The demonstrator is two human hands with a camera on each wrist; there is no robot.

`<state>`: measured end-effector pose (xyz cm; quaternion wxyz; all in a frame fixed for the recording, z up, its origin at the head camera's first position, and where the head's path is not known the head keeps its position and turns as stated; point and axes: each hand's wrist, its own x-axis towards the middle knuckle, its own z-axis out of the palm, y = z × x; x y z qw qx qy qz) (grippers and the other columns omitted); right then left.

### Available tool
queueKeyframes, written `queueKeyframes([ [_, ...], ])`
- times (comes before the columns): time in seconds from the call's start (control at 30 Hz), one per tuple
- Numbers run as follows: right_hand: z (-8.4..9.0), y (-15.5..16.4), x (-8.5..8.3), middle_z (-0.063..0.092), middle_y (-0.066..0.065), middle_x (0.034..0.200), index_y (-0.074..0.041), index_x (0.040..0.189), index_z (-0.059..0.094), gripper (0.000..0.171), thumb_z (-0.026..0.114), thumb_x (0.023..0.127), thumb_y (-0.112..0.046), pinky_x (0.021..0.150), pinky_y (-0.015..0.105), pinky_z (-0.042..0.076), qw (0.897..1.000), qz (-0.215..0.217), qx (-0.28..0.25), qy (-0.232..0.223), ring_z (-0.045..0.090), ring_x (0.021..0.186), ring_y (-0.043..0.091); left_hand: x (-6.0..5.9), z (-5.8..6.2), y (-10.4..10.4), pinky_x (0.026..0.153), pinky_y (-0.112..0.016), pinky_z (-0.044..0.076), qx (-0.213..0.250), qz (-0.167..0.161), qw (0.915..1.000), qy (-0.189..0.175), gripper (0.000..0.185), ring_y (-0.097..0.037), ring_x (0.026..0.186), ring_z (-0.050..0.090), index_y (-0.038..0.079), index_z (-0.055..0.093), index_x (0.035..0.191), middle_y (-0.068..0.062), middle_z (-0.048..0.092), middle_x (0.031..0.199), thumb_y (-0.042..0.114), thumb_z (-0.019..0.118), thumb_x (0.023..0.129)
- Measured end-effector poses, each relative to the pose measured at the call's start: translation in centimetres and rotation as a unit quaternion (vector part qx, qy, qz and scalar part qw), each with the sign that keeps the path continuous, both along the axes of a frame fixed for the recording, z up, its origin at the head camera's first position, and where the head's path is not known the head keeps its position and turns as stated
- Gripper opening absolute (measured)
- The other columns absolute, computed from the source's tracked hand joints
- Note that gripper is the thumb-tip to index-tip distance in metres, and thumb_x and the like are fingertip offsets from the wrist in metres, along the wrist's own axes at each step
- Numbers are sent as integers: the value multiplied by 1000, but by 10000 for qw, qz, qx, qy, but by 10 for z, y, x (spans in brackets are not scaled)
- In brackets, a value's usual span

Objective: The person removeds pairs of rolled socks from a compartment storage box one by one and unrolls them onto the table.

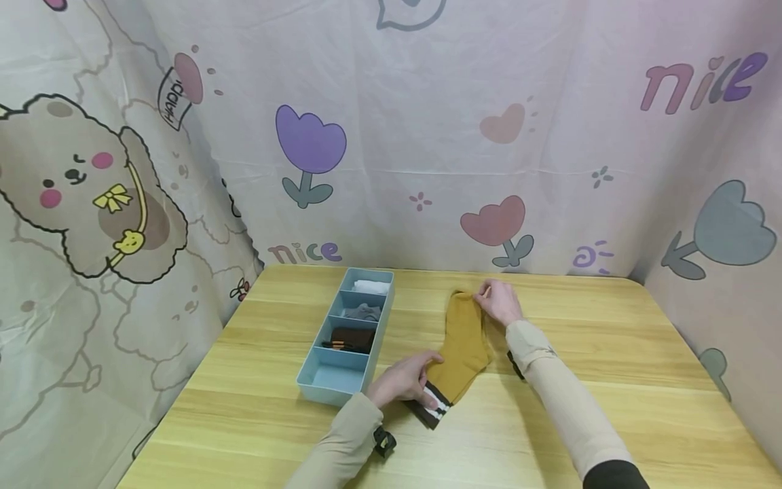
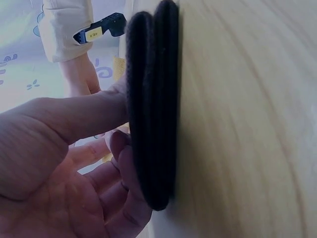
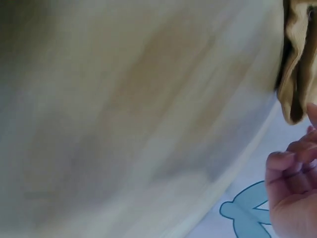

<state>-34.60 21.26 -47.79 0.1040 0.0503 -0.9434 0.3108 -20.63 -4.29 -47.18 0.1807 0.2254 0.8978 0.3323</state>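
A pair of mustard socks [image 1: 464,346] lies flat on the table, one on top of the other, with dark brown cuffs striped in white towards me. My left hand [image 1: 400,382] grips the cuff end, its thumb on the stripes and its index finger at the sock edge. Close up in the left wrist view, the dark cuffs [image 2: 151,109] show as stacked layers beside the fingers. At the far end, my right hand [image 1: 502,302] pinches the corner of the socks. Only the socks' tip [image 3: 297,74] and part of that hand appear in the right wrist view.
Left of the socks stands a light blue divided box [image 1: 373,356]. From the far end, its compartments hold a white bundle [image 1: 370,287], a grey bundle [image 1: 363,312] and dark brown folded socks [image 1: 351,339]; the nearest is bare. A printed curtain [image 1: 403,136] hangs behind the wooden table [image 1: 244,407].
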Motion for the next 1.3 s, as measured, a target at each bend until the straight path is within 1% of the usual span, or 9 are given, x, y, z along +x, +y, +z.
queueKeyframes([
  [0.13, 0, -8, 2, 70, 11, 68, -3, 87, 64, 15, 75, 87, -14, 56, 25, 47, 9967, 544, -595, -86, 62, 57, 14, -1, 0, 0, 58, -19, 36, 0, 12, 10000, -35, 77, -4, 60, 44, 10, 56, 137, 8, 49, 66, 12, 93, 69],
  [0.23, 0, -15, 4, 73, 14, 75, -1, 88, 66, 10, 74, 87, -6, 58, 25, 54, 9907, 950, -944, -234, 68, 61, 16, -1, -1, -1, 57, -19, 36, -15, -11, 10000, -26, 77, -4, 60, 44, 10, 56, 137, 8, 49, 66, 13, 92, 69],
  [0.3, 0, -18, 4, 74, 17, 84, 1, 89, 68, 6, 73, 86, -1, 68, 30, 59, 9890, 1138, -928, -166, 72, 73, 22, -1, -1, -1, 58, -18, 36, -17, -43, 10000, -3, 78, -3, 60, 44, 10, 55, 137, 8, 49, 66, 14, 92, 69],
  [0.37, -1, -19, 4, 75, 21, 95, 5, 94, 70, 10, 71, 85, 3, 81, 38, 60, 9885, 1288, -793, -85, 73, 87, 30, -1, -1, 0, 58, -18, 37, 7, -74, 10000, 21, 78, -3, 60, 44, 10, 55, 137, 8, 49, 67, 14, 93, 69],
  [0.5, -3, -18, 2, 69, 28, 122, 11, 114, 68, 32, 67, 83, 7, 103, 53, 49, 9839, 1737, -300, -283, 64, 116, 43, 0, -1, 0, 58, -18, 37, 44, -76, 10000, 11, 77, -3, 61, 44, 10, 55, 137, 8, 49, 67, 13, 93, 69],
  [0.6, -3, -16, -1, 62, 30, 133, 11, 124, 64, 44, 67, 80, 6, 111, 56, 42, 9772, 2065, -17, -488, 55, 127, 47, 0, -1, -1, 58, -18, 36, 43, -47, 10000, -33, 77, -3, 60, 44, 10, 55, 137, 8, 49, 66, 13, 92, 69],
  [0.73, -5, -11, -4, 57, 32, 138, 12, 129, 59, 51, 70, 80, 5, 114, 58, 37, 9691, 2367, -146, -680, 49, 133, 48, 0, -1, -1, 58, -18, 36, 57, -26, 10000, -65, 77, -4, 60, 44, 10, 55, 137, 8, 49, 66, 12, 92, 69],
  [0.87, -7, -7, -5, 54, 32, 141, 12, 134, 55, 55, 71, 82, 3, 117, 59, 33, 9641, 2519, -262, -798, 45, 136, 49, 0, -1, -1, 58, -19, 37, 75, -18, 9999, -70, 76, -4, 60, 45, 10, 56, 136, 7, 49, 66, 11, 92, 69],
  [1.3, -9, -6, -2, 42, 33, 150, 7, 143, 46, 66, 75, 86, -8, 120, 64, 25, 9598, 2532, -73, -1206, 34, 142, 53, 4, -1, -3, 59, -19, 38, 8, 20, 10000, 51, 79, -3, 62, 44, 9, 54, 137, 5, 51, 69, 8, 92, 68],
])
